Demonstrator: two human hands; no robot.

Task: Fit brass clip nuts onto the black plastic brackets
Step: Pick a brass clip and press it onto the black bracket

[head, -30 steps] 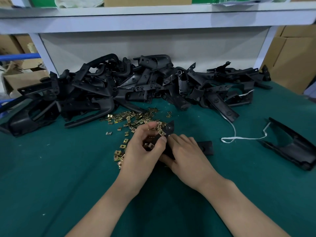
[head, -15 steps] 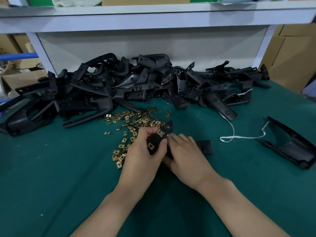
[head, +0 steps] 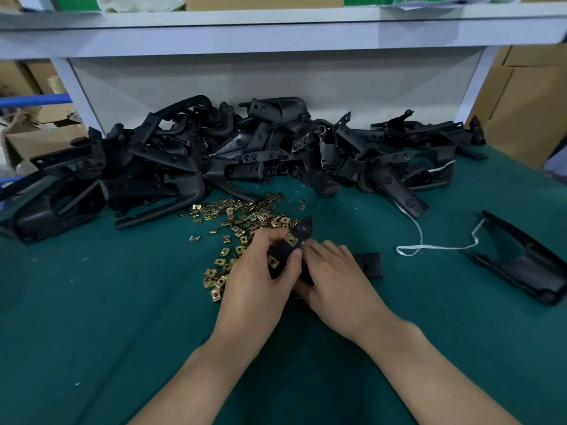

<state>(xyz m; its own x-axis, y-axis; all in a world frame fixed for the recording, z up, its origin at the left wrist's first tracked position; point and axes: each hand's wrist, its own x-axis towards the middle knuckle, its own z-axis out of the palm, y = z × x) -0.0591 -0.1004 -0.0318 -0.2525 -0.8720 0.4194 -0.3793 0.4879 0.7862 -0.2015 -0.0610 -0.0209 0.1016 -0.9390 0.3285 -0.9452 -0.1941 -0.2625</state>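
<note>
A black plastic bracket lies between both hands at the centre of the green table; its flat end sticks out to the right. Two brass clip nuts sit on it, one near its pointed tip and one lower down. My left hand grips the bracket, thumb pressing its edge beside the upper nut. My right hand holds the bracket from the right, fingers curled over it. Loose brass clip nuts are scattered just behind and left of my hands.
A big heap of black plastic brackets fills the back of the green table under a white shelf. One separate black bracket lies at the right, with a white string beside it. Cardboard boxes stand at the right.
The left thumb has slid along the bracket edge. The lower clip nut on the bracket now shows more plainly. Both hands stay on the bracket at the same spot.
</note>
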